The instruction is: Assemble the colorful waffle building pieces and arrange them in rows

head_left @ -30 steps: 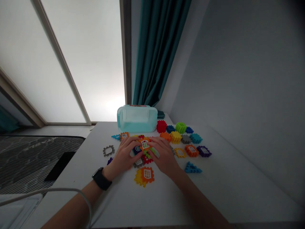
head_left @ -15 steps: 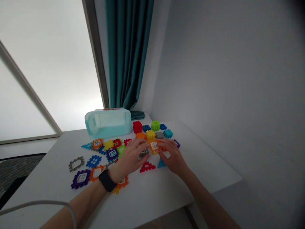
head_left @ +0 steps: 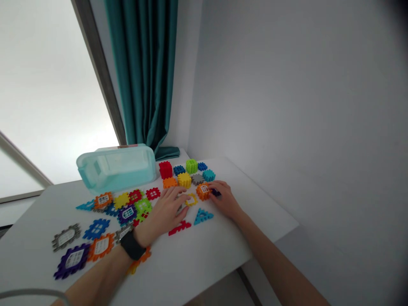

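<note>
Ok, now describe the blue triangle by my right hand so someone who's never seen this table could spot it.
Behind the coloured tiles on the white table sits a pale turquoise plastic box. Front right of the tiles, between your left hand and right hand, lies a blue triangular tile. The other blue triangle lies far left, near the box.

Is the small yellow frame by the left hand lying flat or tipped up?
Lying flat: the yellow frame sits face-up on the white table, with the table showing through its open middle, next to the left hand.

Orange window block sits beside a yellow frame.
</note>
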`<action>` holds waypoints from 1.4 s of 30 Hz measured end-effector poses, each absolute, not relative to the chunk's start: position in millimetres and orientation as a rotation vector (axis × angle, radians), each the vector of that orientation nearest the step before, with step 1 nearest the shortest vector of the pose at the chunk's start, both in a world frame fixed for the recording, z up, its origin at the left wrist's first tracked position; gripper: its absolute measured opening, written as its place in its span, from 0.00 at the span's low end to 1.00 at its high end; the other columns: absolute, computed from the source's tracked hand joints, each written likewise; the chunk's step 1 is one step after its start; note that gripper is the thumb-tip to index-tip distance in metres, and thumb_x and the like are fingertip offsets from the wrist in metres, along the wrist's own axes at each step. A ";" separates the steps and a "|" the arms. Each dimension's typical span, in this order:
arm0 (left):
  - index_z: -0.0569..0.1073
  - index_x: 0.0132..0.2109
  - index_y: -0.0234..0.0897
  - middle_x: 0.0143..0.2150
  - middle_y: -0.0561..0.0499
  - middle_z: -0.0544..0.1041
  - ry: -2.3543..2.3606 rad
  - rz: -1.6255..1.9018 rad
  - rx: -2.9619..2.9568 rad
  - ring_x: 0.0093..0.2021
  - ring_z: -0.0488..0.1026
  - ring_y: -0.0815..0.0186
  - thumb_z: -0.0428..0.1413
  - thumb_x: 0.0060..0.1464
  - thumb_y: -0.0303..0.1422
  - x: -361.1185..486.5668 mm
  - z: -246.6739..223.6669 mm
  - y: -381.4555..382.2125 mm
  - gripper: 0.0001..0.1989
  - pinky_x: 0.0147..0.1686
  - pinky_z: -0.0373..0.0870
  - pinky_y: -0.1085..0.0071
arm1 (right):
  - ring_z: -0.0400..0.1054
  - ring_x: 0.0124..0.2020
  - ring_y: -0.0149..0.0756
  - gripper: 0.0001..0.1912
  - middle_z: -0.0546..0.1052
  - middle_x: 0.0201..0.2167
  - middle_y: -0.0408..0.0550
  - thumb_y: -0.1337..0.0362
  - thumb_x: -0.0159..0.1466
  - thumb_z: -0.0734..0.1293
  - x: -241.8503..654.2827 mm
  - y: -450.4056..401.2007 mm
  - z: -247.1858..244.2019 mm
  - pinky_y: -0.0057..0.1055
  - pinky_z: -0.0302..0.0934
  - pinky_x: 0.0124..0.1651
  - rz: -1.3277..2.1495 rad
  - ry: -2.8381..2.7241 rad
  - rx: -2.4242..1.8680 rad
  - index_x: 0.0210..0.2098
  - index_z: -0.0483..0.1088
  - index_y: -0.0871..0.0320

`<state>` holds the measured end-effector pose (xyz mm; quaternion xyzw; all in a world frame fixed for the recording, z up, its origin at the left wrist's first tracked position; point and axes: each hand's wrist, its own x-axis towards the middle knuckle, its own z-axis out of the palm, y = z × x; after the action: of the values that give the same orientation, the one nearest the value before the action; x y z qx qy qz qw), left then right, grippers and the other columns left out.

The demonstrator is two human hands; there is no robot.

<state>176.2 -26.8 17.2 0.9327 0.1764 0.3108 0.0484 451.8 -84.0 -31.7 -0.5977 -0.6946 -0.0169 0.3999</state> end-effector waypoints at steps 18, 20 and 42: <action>0.74 0.47 0.40 0.54 0.42 0.72 0.612 0.852 2.906 0.54 0.69 0.51 0.53 0.61 0.29 169.1 27.0 -25.0 0.09 0.53 0.66 0.51 | 0.66 0.58 0.47 0.10 0.78 0.52 0.50 0.67 0.63 0.64 447.2 -84.9 -38.7 0.54 0.54 0.61 -0.068 -1.780 -1.546 0.44 0.73 0.52; 0.74 0.48 0.40 0.54 0.42 0.72 0.612 0.838 2.917 0.54 0.68 0.51 0.53 0.61 0.29 169.0 27.6 -24.9 0.10 0.53 0.66 0.50 | 0.66 0.58 0.46 0.10 0.78 0.52 0.49 0.67 0.63 0.64 447.0 -84.9 -38.9 0.54 0.54 0.61 -0.067 -1.779 -1.552 0.43 0.73 0.52; 0.74 0.48 0.40 0.56 0.41 0.71 0.607 0.802 2.948 0.55 0.68 0.50 0.53 0.61 0.29 166.9 31.4 -24.5 0.10 0.54 0.66 0.49 | 0.68 0.55 0.46 0.10 0.78 0.51 0.52 0.65 0.63 0.64 446.7 -85.3 -37.4 0.52 0.57 0.59 -0.091 -1.773 -1.554 0.43 0.74 0.53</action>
<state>166.9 -24.5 31.4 0.9464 0.1949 0.2573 0.0133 446.7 -85.3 -37.4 -0.6090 -0.6946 -0.0357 0.3812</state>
